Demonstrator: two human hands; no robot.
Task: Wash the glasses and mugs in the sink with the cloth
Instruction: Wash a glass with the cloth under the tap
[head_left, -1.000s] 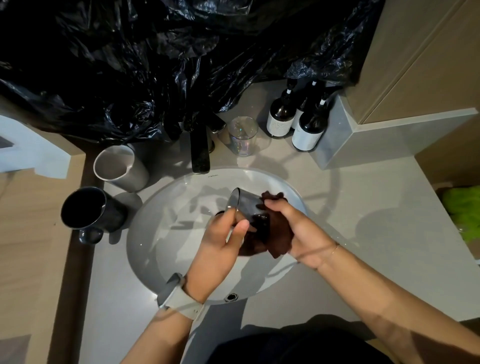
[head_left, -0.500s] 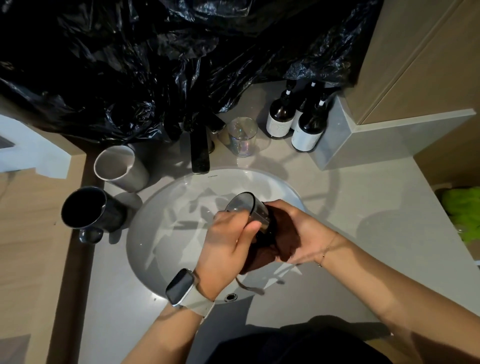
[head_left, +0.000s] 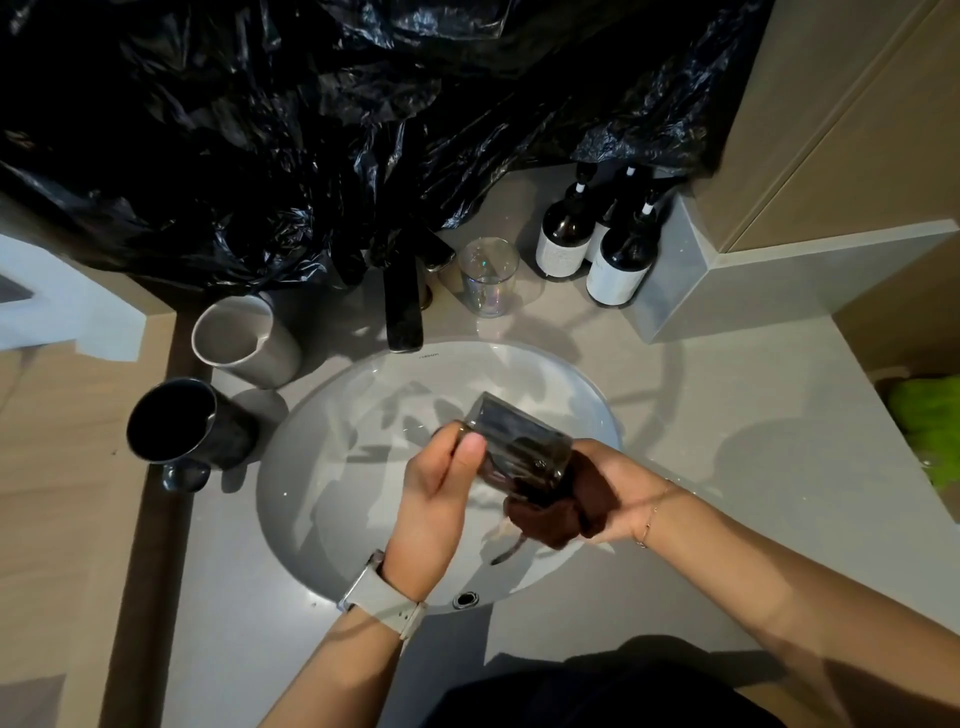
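The left hand (head_left: 441, 499) is gripping a dark, smoky transparent drinking glass (head_left: 519, 447) over the round white sink basin (head_left: 322, 467) at the centre of the frame; its fingers are curling round the far side of the glass and the thumb is pressing on the near side. The glass is lying tilted, with one end pointing toward the upper left of the frame. The right hand (head_left: 618, 493) is holding a dark brown cloth (head_left: 561, 512) against the lower right end of the glass, with its fingers wrapping round the cloth. Part of the cloth is showing through the glass wall.

On the grey table (head_left: 727, 467), a clear iridescent tumbler (head_left: 488, 278) is standing upright just right of the black tap (head_left: 402, 306). A white ceramic mug (head_left: 244, 338) and a black glossy mug (head_left: 182, 431) are standing left of the basin, near each other. Three dark bottles with white labels (head_left: 597, 244) are standing grouped at the upper right.
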